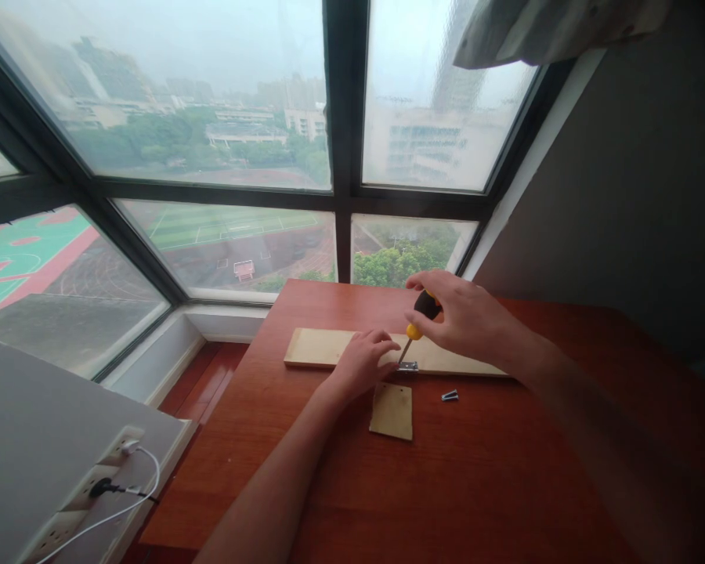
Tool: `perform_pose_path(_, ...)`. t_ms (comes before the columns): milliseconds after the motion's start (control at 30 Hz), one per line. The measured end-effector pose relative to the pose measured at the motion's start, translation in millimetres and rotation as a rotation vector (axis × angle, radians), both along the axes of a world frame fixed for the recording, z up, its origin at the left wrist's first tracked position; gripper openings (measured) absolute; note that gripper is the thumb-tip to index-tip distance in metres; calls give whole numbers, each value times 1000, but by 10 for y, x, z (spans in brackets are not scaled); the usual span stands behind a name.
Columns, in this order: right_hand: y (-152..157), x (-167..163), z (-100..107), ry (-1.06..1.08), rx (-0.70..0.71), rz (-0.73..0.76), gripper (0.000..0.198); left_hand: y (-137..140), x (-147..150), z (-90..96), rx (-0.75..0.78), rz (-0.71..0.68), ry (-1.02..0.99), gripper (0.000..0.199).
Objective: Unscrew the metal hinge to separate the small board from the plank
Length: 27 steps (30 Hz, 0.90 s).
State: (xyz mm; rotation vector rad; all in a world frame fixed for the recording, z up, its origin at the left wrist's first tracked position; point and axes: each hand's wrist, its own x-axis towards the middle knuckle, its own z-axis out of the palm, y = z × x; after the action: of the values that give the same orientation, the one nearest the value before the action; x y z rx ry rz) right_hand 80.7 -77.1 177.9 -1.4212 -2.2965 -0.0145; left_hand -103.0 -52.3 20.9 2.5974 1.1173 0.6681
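Observation:
A pale wooden board (320,348) lies across the table, with a small metal hinge (409,366) at its near edge. My left hand (365,359) rests on the board, fingers bent, thumb and fingertips at the hinge's left end. What lies right under those fingertips is partly hidden. In my right hand (464,313) is a screwdriver with a yellow and black handle (428,305). It tilts, and its shaft points down to the hinge. Closer to me lies a small tan square piece (392,412) with a hole near its top edge. Several screws (450,395) lie to its right.
The reddish wooden table (352,493) stands by large windows with dark frames (344,157). A wall with power sockets (88,486) and a white cable (156,470) is at the lower left. Cloth (552,31) hangs at the upper right.

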Motion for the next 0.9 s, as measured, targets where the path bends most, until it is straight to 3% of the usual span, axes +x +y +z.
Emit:
perform_pose_path(133, 5, -47, 48, -104, 2, -134, 35, -18, 25, -1, -38, -1, 33, 16)
perform_pose_path(267, 18, -58, 24, -16, -11, -62, 21, -27, 31, -15, -51, 2, 22, 18)
perform_pose_path(367, 11, -42, -4, 60, -40, 46, 41, -24, 31, -21, -73, 4, -4, 17)
perform_pose_path(433, -4, -39, -5, 49, -42, 77, 44, -20, 32, -22, -89, -1, -17, 17)
perform_pose_path(533, -27, -62, 16, -57, -2, -49, 40, -16, 39, -26, -99, -2, -22, 14)
perform_pose_path(667, -24, -108, 31, -186, 10, -229, 51, -12, 55, -41, -100, 10, -18, 13)
perform_pose_path(800, -2, -106, 24, -89, -11, -112, 40, -9, 66, -49, -117, 11, -62, 9)
perform_pose_path(900, -13, -81, 41, 19, -57, 4, 42, -4, 65, -45, -131, 27, -87, 5)
